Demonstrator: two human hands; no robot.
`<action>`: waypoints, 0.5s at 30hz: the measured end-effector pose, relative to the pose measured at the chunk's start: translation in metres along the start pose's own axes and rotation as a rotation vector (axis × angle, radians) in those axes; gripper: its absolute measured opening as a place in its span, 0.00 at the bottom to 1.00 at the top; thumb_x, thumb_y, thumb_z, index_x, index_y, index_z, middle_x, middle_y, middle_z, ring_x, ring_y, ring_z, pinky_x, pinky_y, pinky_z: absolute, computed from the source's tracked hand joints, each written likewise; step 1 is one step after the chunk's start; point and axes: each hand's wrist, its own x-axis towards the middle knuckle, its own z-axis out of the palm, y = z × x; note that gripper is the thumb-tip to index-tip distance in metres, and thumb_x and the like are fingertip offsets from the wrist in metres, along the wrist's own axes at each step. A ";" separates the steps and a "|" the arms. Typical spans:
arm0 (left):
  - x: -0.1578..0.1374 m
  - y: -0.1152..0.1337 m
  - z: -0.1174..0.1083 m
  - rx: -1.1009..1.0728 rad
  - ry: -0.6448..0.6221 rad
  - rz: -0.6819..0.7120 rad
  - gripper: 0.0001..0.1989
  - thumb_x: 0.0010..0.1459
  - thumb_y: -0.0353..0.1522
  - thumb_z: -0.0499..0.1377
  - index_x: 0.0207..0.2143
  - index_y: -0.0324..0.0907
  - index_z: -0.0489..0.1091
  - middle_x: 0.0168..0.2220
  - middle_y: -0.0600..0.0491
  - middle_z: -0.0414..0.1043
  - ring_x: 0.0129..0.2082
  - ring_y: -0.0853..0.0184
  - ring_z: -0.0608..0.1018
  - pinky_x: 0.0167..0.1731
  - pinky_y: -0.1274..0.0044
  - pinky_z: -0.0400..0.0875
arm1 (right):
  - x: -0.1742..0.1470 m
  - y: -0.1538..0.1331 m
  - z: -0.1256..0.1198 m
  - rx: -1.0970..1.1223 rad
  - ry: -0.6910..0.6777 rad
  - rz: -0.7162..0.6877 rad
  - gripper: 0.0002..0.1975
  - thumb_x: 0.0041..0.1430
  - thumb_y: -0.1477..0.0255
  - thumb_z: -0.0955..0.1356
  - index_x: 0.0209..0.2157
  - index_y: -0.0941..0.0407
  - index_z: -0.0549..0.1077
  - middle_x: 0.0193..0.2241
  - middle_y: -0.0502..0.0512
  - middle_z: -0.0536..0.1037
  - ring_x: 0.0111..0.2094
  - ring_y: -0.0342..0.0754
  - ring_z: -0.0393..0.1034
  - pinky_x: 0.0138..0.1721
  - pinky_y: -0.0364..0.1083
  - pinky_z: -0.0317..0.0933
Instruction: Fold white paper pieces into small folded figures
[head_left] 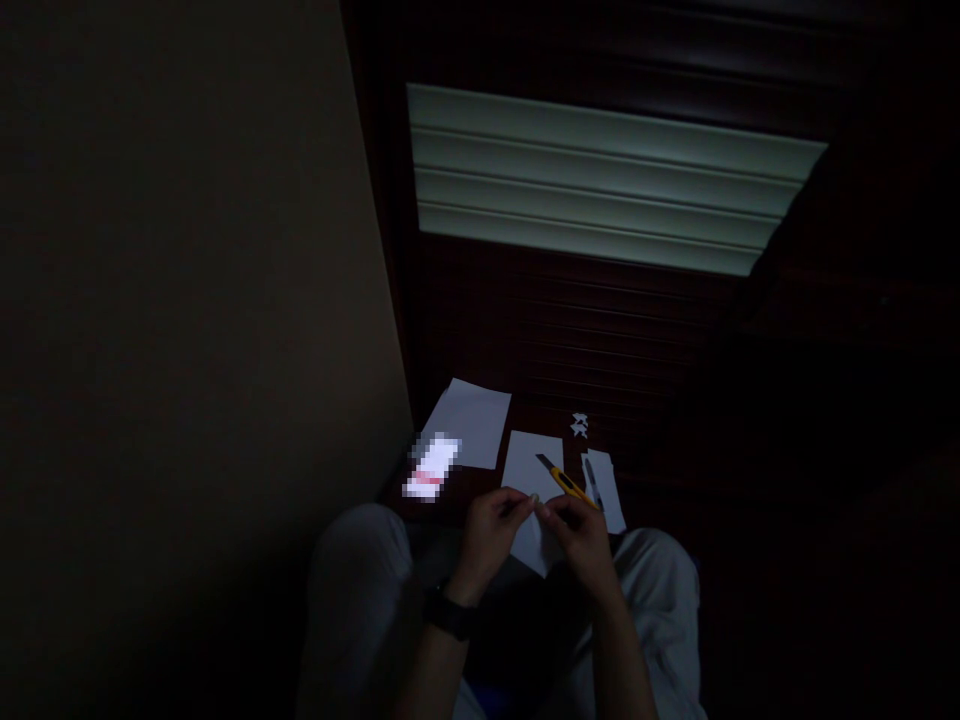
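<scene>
My left hand (491,532), with a dark band on its wrist, is closed in a pinch. My right hand (586,545) is pinched too, and the fingertips of both hands meet around a small pale piece (535,499), too small and dim to name. Beneath them is a white sheet of paper (531,455), its lower corner reaching below the fingers. A yellow utility knife (568,483) with its blade out slants over the sheet, its handle end against the right fingers. Whether the knife lies on the paper or leans on that hand, I cannot tell.
More white paper (472,425) lies at the left beside a lit, blurred phone (433,468). Right of the knife, a pen (592,480) rests on a paper strip (609,490). Small white cut-outs (579,425) sit behind. A wall (225,300) closes the left; a slatted panel (600,180) stands ahead.
</scene>
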 end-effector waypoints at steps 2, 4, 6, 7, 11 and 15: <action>0.001 0.000 -0.001 0.006 0.053 -0.006 0.11 0.50 0.39 0.59 0.26 0.39 0.73 0.26 0.50 0.73 0.29 0.64 0.74 0.29 0.78 0.65 | 0.000 0.001 -0.001 -0.006 0.026 0.016 0.12 0.51 0.62 0.68 0.24 0.58 0.72 0.22 0.51 0.72 0.25 0.45 0.64 0.27 0.43 0.58; 0.002 0.000 -0.004 0.007 0.115 -0.005 0.12 0.49 0.39 0.60 0.25 0.39 0.72 0.25 0.51 0.73 0.29 0.65 0.73 0.29 0.78 0.65 | -0.001 0.003 -0.002 0.000 0.038 0.042 0.13 0.50 0.62 0.68 0.24 0.58 0.72 0.20 0.51 0.71 0.23 0.45 0.63 0.25 0.43 0.57; 0.003 -0.001 -0.008 0.000 0.153 -0.007 0.12 0.49 0.40 0.60 0.25 0.39 0.72 0.26 0.51 0.73 0.29 0.65 0.73 0.30 0.78 0.65 | -0.001 0.006 -0.004 0.011 0.043 0.060 0.13 0.50 0.61 0.69 0.24 0.58 0.72 0.19 0.50 0.71 0.22 0.45 0.64 0.24 0.43 0.58; 0.004 -0.001 -0.010 -0.006 0.167 -0.012 0.12 0.49 0.40 0.60 0.25 0.39 0.72 0.25 0.51 0.73 0.29 0.66 0.73 0.29 0.78 0.65 | -0.001 0.008 -0.006 0.020 0.044 0.067 0.13 0.49 0.61 0.69 0.24 0.58 0.72 0.20 0.50 0.71 0.23 0.45 0.64 0.25 0.43 0.58; 0.006 -0.003 -0.020 -0.089 0.253 -0.083 0.13 0.48 0.40 0.61 0.26 0.38 0.73 0.25 0.51 0.73 0.27 0.67 0.73 0.27 0.79 0.65 | 0.001 0.012 -0.013 0.059 0.039 0.094 0.13 0.50 0.61 0.69 0.24 0.58 0.73 0.21 0.52 0.73 0.25 0.47 0.67 0.28 0.45 0.61; 0.007 -0.004 -0.026 -0.225 0.350 -0.165 0.16 0.45 0.42 0.63 0.29 0.36 0.72 0.26 0.50 0.73 0.26 0.67 0.73 0.26 0.78 0.66 | 0.001 0.005 -0.017 0.108 0.075 0.043 0.12 0.49 0.62 0.69 0.28 0.57 0.73 0.25 0.54 0.76 0.29 0.49 0.70 0.32 0.46 0.63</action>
